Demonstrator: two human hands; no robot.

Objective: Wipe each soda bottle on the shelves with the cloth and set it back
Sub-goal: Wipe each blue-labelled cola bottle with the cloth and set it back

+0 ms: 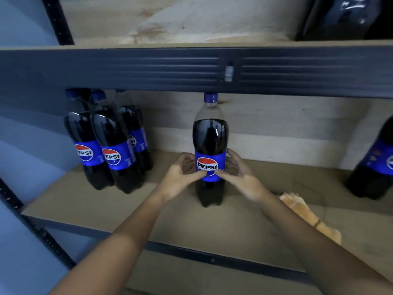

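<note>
Head view: a Pepsi bottle (210, 150) stands upright on the wooden shelf (119, 205), near the middle. The left hand (180, 175) and right hand (238, 173) hold it at the blue label, fingers curled round either side, thumbs pressed on the front. An orange cloth (308, 213) lies on the shelf just right of the right forearm. Three more bottles (106, 141) stand grouped to the left; another bottle (374, 167) leans at the right edge.
</note>
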